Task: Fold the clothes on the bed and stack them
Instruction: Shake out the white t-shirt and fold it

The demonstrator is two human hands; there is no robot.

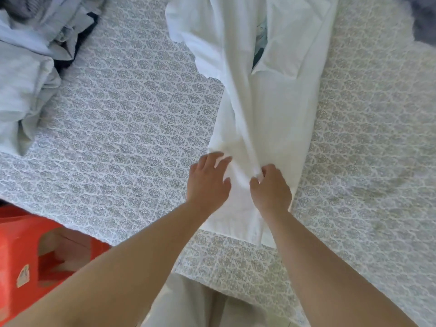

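Both hands on white garment (264, 109), laid lengthwise on patterned bedspread (132, 128).
Left hand (208, 182) flat, fingers spread on cloth; right hand (271, 187) beside it pinches a fold. Crumpled pale clothes (26, 74) far left.

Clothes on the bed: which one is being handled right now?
The white garment, spread lengthwise mid-bed, with both hands on its near end. The pale grey-blue clothes lie crumpled and untouched at the far left.

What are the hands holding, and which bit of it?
The right hand pinches a fold in the white garment near its lower end. The left hand rests on the same cloth beside it with fingers spread, gripping nothing.
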